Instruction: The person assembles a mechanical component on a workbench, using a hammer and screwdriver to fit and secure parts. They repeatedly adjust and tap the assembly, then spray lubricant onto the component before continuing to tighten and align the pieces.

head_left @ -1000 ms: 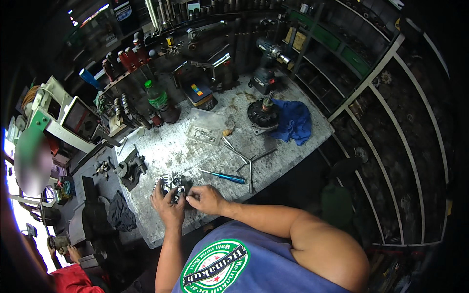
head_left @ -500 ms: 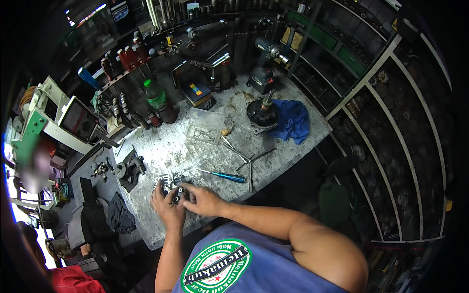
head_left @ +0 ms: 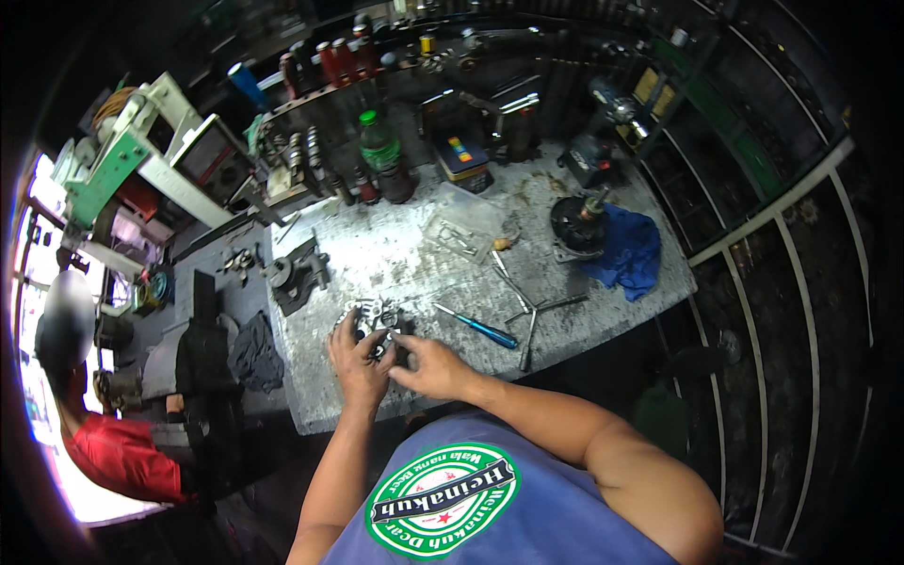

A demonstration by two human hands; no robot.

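A small silver-and-dark metal machine part (head_left: 380, 313) with round openings lies on the near left of the workbench. My left hand (head_left: 362, 365) grips it from the left, with the index finger stretched over its top. My right hand (head_left: 435, 367) is closed at its near right side, thumb and forefinger pinched together near a small shiny piece. What the right fingertips hold is too small and covered to make out. To the right of my hands lies a blue-handled screwdriver (head_left: 478, 326), touched by neither hand.
Beyond the screwdriver lies a three-armed wrench (head_left: 533, 309). A clear plastic case (head_left: 458, 235), a dark rotor-like unit (head_left: 576, 226) and a blue cloth (head_left: 629, 252) are farther back. A green-capped bottle (head_left: 380, 155) stands behind. At left, a person in red (head_left: 127, 457) is near the bench.
The view has turned left, so the bench appears farther right and more of the person in red shows. My hands stay at the metal part, its top now more exposed.
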